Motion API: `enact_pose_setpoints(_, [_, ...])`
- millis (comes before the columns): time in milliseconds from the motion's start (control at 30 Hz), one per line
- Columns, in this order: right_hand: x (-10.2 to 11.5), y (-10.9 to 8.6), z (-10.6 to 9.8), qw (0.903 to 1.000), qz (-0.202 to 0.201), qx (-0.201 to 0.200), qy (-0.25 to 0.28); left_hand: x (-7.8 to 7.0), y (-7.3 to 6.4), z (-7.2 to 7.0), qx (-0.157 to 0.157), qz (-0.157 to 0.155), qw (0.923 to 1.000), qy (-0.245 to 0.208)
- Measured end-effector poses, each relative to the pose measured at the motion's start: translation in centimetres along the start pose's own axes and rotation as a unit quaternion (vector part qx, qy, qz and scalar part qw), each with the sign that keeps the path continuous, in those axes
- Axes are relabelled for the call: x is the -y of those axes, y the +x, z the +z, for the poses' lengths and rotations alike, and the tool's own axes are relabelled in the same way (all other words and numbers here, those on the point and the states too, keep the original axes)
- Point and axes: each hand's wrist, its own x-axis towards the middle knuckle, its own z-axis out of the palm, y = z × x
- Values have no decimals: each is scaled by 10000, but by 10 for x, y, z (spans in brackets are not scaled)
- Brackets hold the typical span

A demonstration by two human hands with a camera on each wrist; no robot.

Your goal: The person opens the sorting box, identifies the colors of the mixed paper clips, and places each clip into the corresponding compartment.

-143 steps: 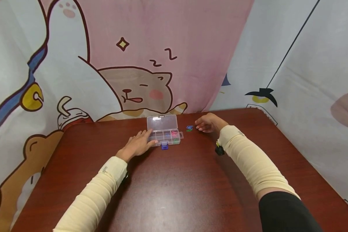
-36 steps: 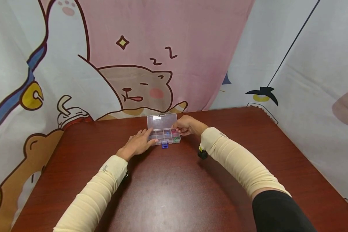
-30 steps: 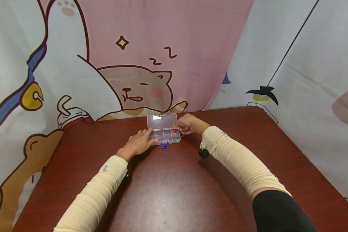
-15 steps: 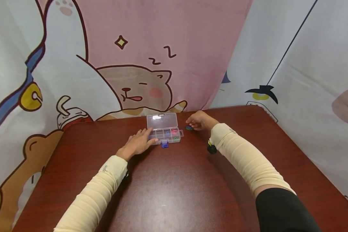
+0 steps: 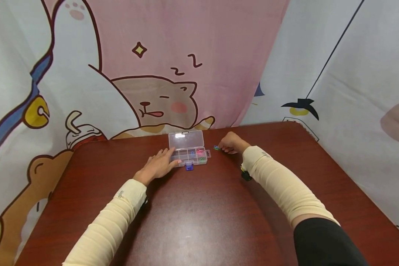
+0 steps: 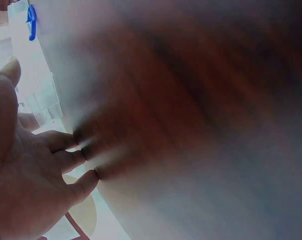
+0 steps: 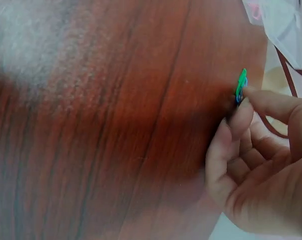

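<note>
A clear compartment box (image 5: 183, 161) stands on the table with its lid (image 5: 186, 140) raised. Pink clips (image 5: 200, 151), green clips (image 5: 202, 159) and something blue lie in its right-hand compartments. My left hand (image 5: 159, 164) rests with extended fingers against the box's left end; in the left wrist view the hand (image 6: 33, 165) shows from the palm side. To the right of the box, my right hand (image 5: 232, 143) has thumb and index finger together at a blue paper clip (image 5: 216, 147), pinching it. A green paper clip (image 7: 242, 77) lies against the blue one, partly covering it.
The brown table (image 5: 193, 214) reaches back to a cartoon-printed curtain (image 5: 239, 55). A blue latch (image 5: 189, 166) sticks out at the box's front, and a hanging tab (image 5: 208, 153) at its right end.
My right hand has moved from over the box's right compartments rightward to the clips on the table, and its fingers have closed at them. My left hand stays at the box.
</note>
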Motion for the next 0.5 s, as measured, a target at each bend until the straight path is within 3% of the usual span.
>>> enact_pose_setpoints(133, [3,2,5,9960,-237,-274,-814,-1,0,0,19,-8,10000,-26])
enact_pose_setpoints(233, [5,2,6,9928,-282,-329,-1119,0,0,0,5,-8,10000,-64])
enact_pose_setpoints(500, [6,4,7,9942,20,-252,-1046,0,-1,1,7,-7,10000,-58])
